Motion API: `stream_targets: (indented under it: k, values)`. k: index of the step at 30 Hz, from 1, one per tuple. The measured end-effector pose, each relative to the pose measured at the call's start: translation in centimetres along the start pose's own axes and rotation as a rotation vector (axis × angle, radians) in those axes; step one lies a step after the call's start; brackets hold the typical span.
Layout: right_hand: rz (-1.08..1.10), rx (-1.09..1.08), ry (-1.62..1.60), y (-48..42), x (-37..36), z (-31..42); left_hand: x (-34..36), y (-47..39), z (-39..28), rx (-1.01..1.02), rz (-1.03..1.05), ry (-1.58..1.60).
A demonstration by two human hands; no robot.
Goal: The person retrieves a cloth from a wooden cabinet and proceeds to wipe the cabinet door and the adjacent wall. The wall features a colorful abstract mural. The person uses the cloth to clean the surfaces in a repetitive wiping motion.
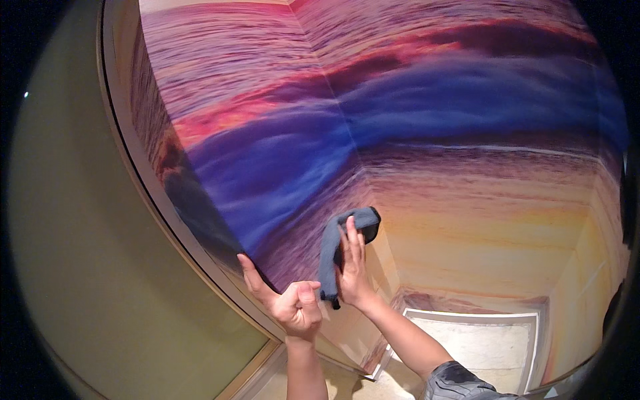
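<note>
My right hand (pixel 354 270) presses a folded grey-blue cloth (pixel 330 250) with dark edging against a wall covering (pixel 280 180) printed with a blue, purple and pink seascape. The cloth lies beside the wall's inner corner, partly covered by my fingers. To its left, my left hand (pixel 295 307) is at the wall covering's left edge, index finger stretched up along it and the other fingers curled. Whether anything is between those curled fingers cannot be told.
A greenish panel (pixel 125 250) in a wood-coloured frame (pixel 200 277) stands at the left. Below right, white trim (pixel 470 316) borders a pale floor (pixel 470 345). The printed wall continues around corners to the right.
</note>
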State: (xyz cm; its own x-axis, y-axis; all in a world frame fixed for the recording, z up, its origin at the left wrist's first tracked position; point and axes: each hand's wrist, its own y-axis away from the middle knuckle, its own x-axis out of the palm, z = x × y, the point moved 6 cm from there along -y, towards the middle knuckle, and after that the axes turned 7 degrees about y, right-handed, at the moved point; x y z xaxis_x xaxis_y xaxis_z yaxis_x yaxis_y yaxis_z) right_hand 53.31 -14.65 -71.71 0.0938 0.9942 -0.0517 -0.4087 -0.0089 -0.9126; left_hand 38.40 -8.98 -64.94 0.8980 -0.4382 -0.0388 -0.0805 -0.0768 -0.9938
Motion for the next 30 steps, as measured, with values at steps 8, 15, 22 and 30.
stream_targets:
  k: [8,15,22,30]
  values:
    - [0.014,0.218,0.178,9.0,0.4,-12.0,0.5,0.0,-2.1,0.138,0.115,-0.202]
    - [0.124,0.098,0.088,15.0,1.0,-5.0,-0.5,0.5,1.2,-0.015,-0.065,-0.074]
    - [0.091,0.116,0.118,9.2,0.4,-1.1,-0.3,1.1,3.2,-0.189,0.014,0.054]
    - [0.11,0.118,0.042,10.6,1.1,-1.8,-0.3,-0.5,4.2,-0.259,0.125,0.115]
